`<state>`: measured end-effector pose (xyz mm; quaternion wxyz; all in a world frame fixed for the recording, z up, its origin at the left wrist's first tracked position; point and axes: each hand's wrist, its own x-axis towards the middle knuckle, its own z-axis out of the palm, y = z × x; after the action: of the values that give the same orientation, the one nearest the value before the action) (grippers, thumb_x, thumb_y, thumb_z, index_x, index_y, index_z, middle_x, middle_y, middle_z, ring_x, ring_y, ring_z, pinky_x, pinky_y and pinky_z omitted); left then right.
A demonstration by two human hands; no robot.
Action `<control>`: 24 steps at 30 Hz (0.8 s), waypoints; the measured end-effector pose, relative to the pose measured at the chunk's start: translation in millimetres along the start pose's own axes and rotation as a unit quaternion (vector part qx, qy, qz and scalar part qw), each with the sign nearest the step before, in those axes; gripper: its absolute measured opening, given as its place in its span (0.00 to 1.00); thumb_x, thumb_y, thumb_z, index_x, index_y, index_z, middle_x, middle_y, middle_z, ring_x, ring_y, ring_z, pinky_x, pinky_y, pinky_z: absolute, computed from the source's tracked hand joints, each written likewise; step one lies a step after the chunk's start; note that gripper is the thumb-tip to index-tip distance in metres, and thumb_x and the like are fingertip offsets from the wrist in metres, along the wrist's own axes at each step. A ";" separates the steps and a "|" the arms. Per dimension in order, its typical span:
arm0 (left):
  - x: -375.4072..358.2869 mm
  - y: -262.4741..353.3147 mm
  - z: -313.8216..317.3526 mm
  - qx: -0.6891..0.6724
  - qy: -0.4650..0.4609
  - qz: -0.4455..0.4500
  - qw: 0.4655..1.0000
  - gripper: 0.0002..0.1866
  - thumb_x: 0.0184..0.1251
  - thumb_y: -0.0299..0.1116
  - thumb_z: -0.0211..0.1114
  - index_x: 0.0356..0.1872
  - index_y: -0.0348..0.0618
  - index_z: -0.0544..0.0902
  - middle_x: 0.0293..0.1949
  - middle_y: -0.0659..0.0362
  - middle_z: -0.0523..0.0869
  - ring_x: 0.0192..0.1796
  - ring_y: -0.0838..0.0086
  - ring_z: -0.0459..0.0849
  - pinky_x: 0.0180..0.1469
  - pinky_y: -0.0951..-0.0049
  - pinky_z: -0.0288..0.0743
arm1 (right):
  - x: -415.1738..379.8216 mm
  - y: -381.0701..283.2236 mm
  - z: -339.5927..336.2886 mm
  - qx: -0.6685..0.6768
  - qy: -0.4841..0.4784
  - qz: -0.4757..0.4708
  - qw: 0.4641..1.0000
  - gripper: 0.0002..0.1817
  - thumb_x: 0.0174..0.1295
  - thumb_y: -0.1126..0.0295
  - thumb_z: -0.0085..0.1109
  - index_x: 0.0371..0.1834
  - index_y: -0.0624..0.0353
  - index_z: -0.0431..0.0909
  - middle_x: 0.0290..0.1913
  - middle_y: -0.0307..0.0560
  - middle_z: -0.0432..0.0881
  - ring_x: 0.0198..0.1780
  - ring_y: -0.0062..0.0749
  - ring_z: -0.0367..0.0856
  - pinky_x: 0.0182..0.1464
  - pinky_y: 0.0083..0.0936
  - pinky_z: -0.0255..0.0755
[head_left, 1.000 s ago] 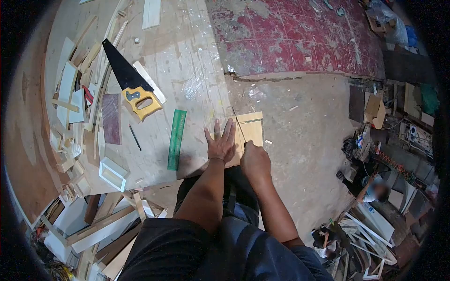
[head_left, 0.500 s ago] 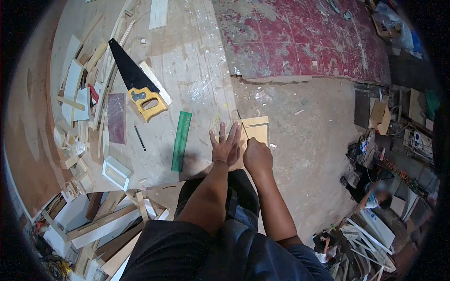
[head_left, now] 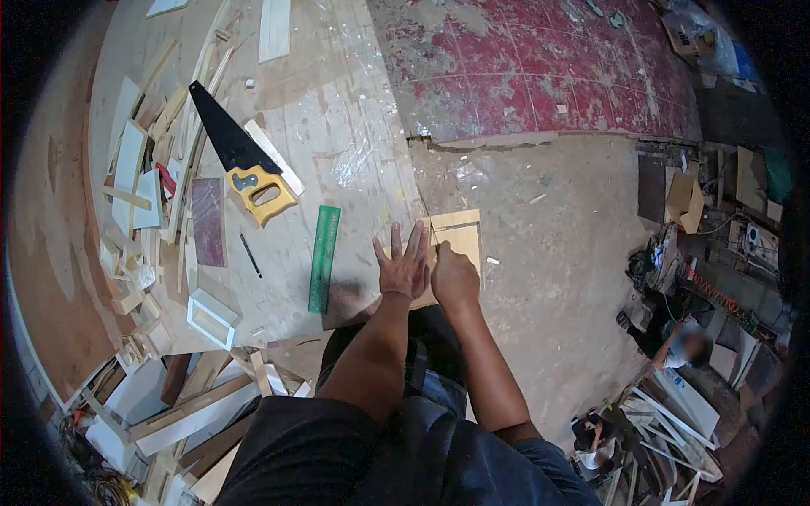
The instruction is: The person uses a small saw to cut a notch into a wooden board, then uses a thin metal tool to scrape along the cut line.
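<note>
A light wooden board (head_left: 462, 240) with a dark slot across its far part lies at the table's right edge and juts out past it. My left hand (head_left: 401, 271) presses flat on the board's left part, fingers spread. Close beside it, my right hand (head_left: 456, 277) is closed round a thin-bladed tool (head_left: 434, 232). Its narrow dark blade shows edge-on at the board, near my left fingertips; the grip is hidden in my fist, so its exact kind cannot be made out. Left of my hands lies a green ruler (head_left: 324, 260).
A yellow-handled handsaw (head_left: 263, 194), a dark pencil (head_left: 251, 255) and a purplish panel (head_left: 208, 222) lie on the wooden table (head_left: 295, 291). Wood offcuts (head_left: 135, 202) crowd its left side. Two people sit on the floor at lower right, one of them a seated person (head_left: 675, 344).
My right hand has moved slightly toward my left hand, and less of the thin blade shows. My left hand stays pressed on the board. The whole view has shifted a little.
</note>
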<state>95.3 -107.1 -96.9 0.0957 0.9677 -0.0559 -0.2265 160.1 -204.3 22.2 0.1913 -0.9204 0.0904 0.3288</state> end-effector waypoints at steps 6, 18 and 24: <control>-0.3 0.1 -6.4 -0.011 -0.018 -0.006 1.000 0.41 0.70 0.48 0.51 0.82 0.59 0.46 0.83 0.70 0.39 0.82 0.50 0.43 0.71 0.21 0.36 | 11.5 -2.2 17.0 -0.022 -0.011 0.007 1.000 0.14 0.67 0.66 0.49 0.45 0.67 0.75 0.36 0.71 0.85 0.42 0.65 0.86 0.44 0.53 0.79; 1.6 1.9 -9.3 -0.013 -0.024 -0.007 1.000 0.44 0.66 0.46 0.57 0.82 0.58 0.46 0.83 0.70 0.40 0.83 0.50 0.38 0.73 0.23 0.34 | -22.3 7.4 2.8 0.006 0.000 0.011 1.000 0.18 0.71 0.62 0.49 0.53 0.66 0.72 0.35 0.70 0.85 0.41 0.65 0.86 0.43 0.54 0.79; -1.4 2.7 -2.0 -0.013 -0.022 -0.009 1.000 0.44 0.68 0.47 0.56 0.82 0.57 0.47 0.83 0.70 0.40 0.83 0.50 0.38 0.73 0.23 0.32 | -6.9 14.4 29.7 0.027 0.014 0.003 1.000 0.15 0.68 0.67 0.48 0.53 0.65 0.72 0.36 0.72 0.84 0.42 0.67 0.85 0.44 0.56 0.77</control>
<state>94.7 -109.3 -94.0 0.1052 0.9616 -0.0459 -0.2494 133.7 -204.9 1.4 0.2139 -0.9192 0.1043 0.3137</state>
